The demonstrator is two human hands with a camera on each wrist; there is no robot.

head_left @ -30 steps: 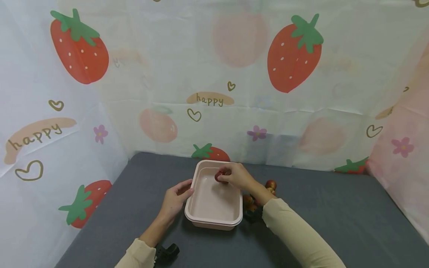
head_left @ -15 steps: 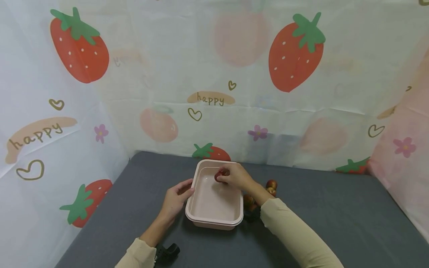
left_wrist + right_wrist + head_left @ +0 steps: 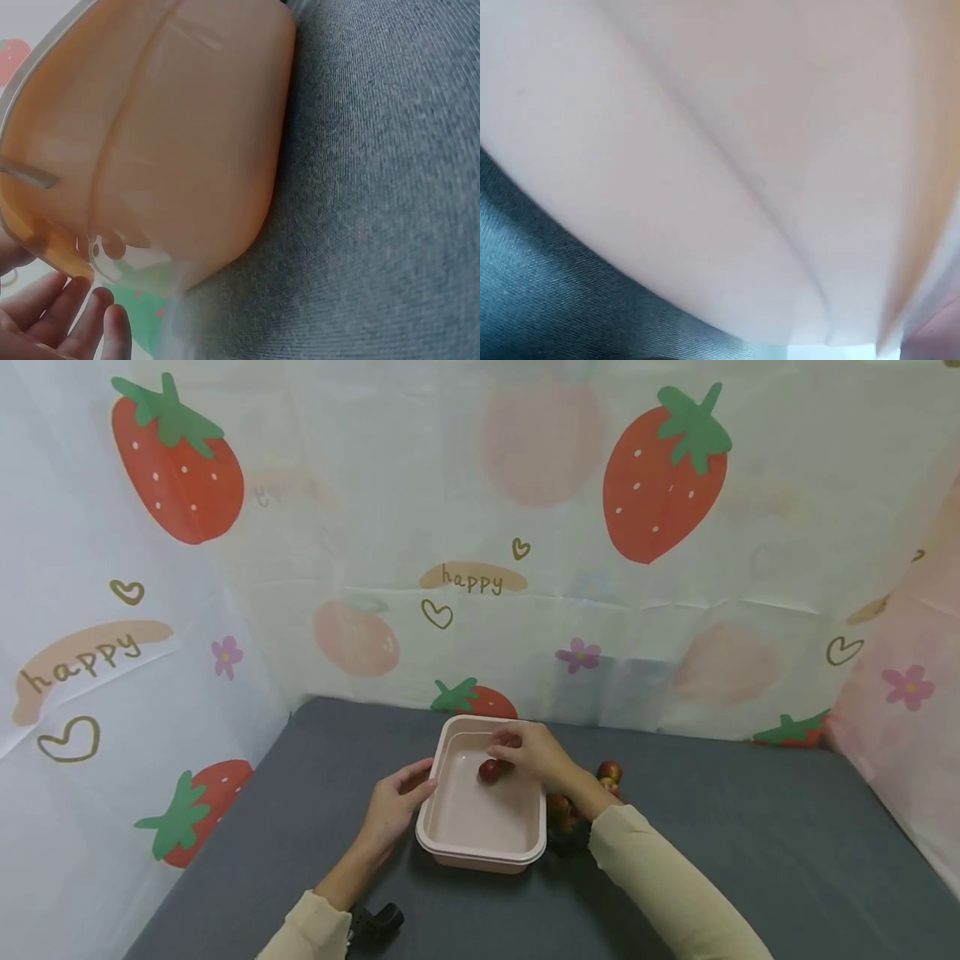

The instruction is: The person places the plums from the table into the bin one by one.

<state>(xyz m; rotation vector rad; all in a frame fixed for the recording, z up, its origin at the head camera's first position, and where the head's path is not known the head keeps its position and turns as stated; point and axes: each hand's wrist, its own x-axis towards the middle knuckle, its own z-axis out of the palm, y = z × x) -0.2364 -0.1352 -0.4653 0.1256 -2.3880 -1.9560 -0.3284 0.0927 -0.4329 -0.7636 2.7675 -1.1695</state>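
A pale pink rectangular tub (image 3: 477, 836) stands on the grey cloth. Inside, a small dark red round fruit (image 3: 489, 771) lies towards the far right of its floor. My right hand (image 3: 532, 750) reaches over the tub's right rim, fingers loosely bent just above the fruit and apart from it. At the left rim, my left hand (image 3: 395, 795) rests its thumb and fingertips against the edge. In the left wrist view the fingers (image 3: 64, 315) lie at the lip of the tub (image 3: 195, 135). Only the tub's outer wall (image 3: 705, 225) fills most of the right wrist view.
Several small red and yellow fruits (image 3: 609, 771) lie on the cloth (image 3: 712, 843) right of the tub, partly hidden by the right forearm. A black wrist device (image 3: 377, 927) shows under the left wrist. A strawberry-printed curtain (image 3: 480, 485) closes off the back and sides.
My right hand has let go of the dark red fruit and lifted slightly off it; the fruit now lies on the tub's floor. The left hand stays at the rim.
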